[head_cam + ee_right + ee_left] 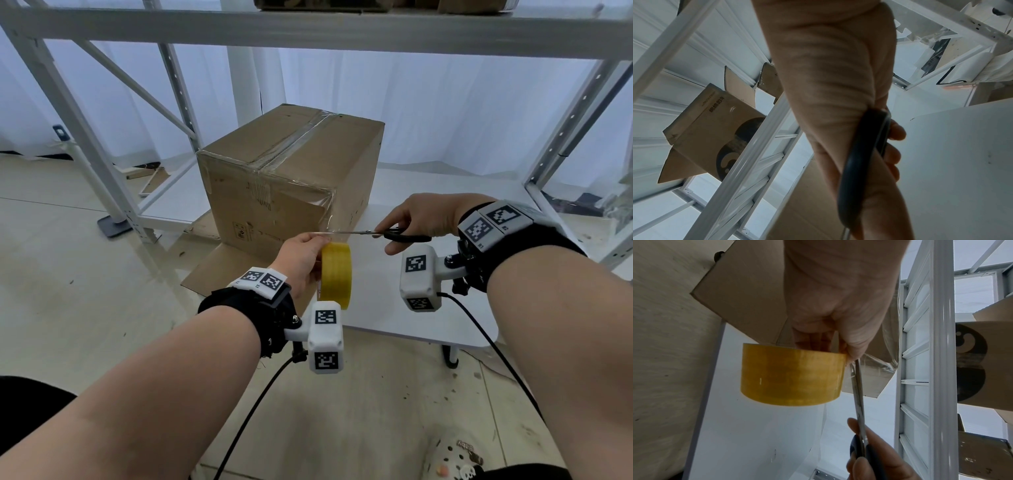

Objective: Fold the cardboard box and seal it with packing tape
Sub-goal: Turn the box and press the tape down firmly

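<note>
A closed brown cardboard box (291,178) stands on a white table (428,308), with clear tape along its top seam and down its near face. My left hand (301,260) grips a yellow roll of packing tape (336,274) in front of the box; a clear strip runs from the roll to the box's near corner. My right hand (421,222) holds black-handled scissors (394,234), their blades at the strip right beside my left thumb. In the left wrist view the tape roll (793,374) hangs under my fingers and the scissor blades (858,386) cross the strip.
A white metal shelf frame (113,192) surrounds the table, with uprights left and right and a shelf overhead. A flat piece of cardboard (212,270) lies under the box at the table's left edge. Another printed box (715,129) sits on the upper shelf.
</note>
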